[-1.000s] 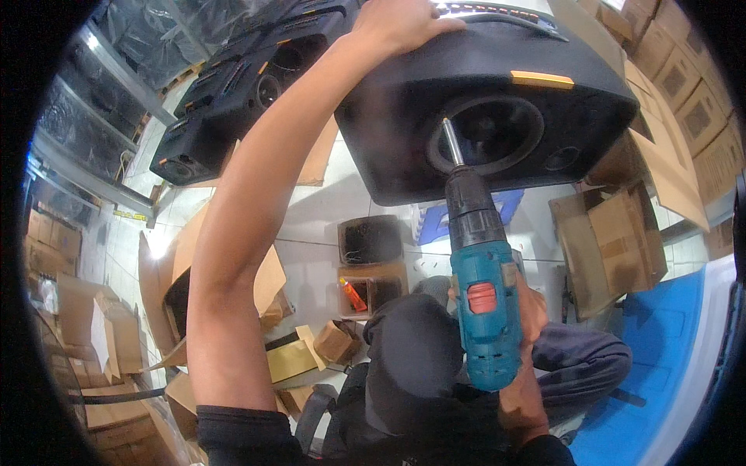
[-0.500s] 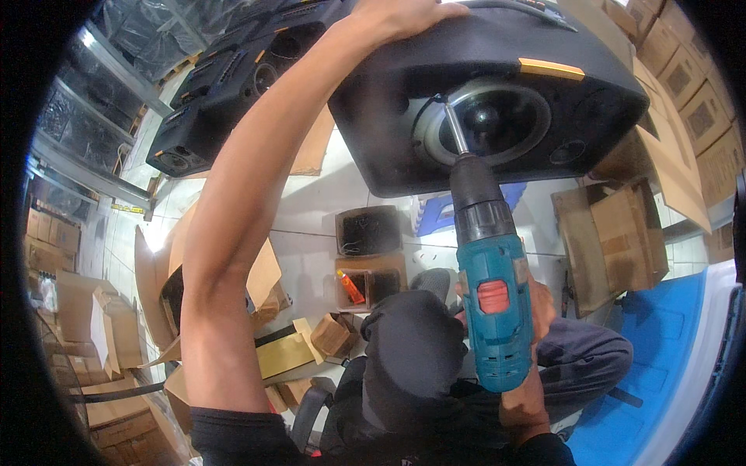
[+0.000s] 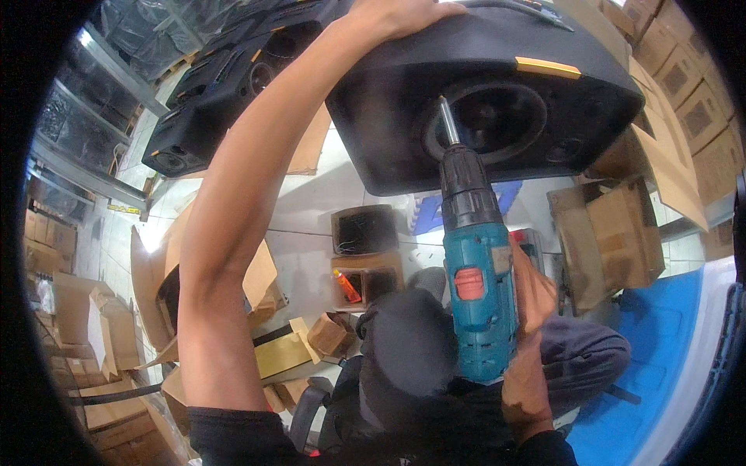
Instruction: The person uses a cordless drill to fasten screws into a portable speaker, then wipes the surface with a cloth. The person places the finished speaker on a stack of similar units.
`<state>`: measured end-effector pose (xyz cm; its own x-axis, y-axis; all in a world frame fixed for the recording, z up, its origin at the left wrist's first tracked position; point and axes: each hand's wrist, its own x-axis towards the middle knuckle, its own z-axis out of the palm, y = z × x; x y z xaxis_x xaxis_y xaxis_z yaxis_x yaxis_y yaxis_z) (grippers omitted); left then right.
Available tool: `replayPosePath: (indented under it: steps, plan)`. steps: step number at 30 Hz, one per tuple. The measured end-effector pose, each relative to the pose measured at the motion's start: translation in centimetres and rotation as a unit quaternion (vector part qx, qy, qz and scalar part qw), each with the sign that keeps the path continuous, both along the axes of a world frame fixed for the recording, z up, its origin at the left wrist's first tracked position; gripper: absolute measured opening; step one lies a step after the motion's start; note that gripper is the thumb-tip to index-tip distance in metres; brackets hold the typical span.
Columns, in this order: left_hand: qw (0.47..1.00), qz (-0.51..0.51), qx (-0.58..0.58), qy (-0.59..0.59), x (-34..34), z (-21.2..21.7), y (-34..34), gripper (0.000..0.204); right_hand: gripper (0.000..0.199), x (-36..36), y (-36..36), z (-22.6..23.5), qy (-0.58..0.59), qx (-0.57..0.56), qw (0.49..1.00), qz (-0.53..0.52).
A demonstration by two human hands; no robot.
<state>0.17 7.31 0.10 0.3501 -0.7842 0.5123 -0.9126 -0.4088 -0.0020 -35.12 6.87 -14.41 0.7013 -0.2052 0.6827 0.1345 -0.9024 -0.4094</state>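
A black speaker cabinet [image 3: 579, 113] with an orange strip along its edge is tilted before me. Its round woofer [image 3: 505, 116] faces me. My left hand [image 3: 400, 17] lies on the top of the cabinet, thumb stretched out, partly cut off by the upper picture edge. In my right hand [image 3: 535, 291] is a teal and black cordless drill [image 3: 480, 303], gripped by its handle and pointing away from me. The tip of its long silver bit [image 3: 449, 123] is at the left rim of the woofer; whether a screw sits under it I cannot tell.
More black speakers [image 3: 183, 144] stand at the far left. Small open cardboard boxes [image 3: 365, 252] are on the floor, one with an orange tube [image 3: 346, 286]. A torn carton [image 3: 614, 241] and a blue plastic surface [image 3: 653, 349] lie right. Stacked cartons [image 3: 703, 109] stand far right.
The drill body has swung a little to the left and turned slightly, while its bit tip stays at the woofer rim. Glare on the woofer has faded. My left hand has hardly moved.
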Motion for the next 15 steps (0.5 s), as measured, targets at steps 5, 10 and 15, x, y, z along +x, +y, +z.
replayPosePath:
  steps: [5,10,15]
  plan:
    - [0.991,0.018,-0.120,0.059,-1.2,1.1,1.4,0.045,0.058,-1.6,-0.4,0.7,-0.013,-0.095,0.995,0.011]
    - [0.805,-0.028,-0.548,0.224,-6.2,-1.2,9.1,0.029,0.041,-7.8,1.3,-0.4,0.064,-0.003,0.997,-0.037]
    - [0.624,0.016,-0.577,0.527,-17.1,-15.4,16.5,0.033,0.038,-11.8,1.5,-3.3,0.249,0.119,0.952,-0.133]
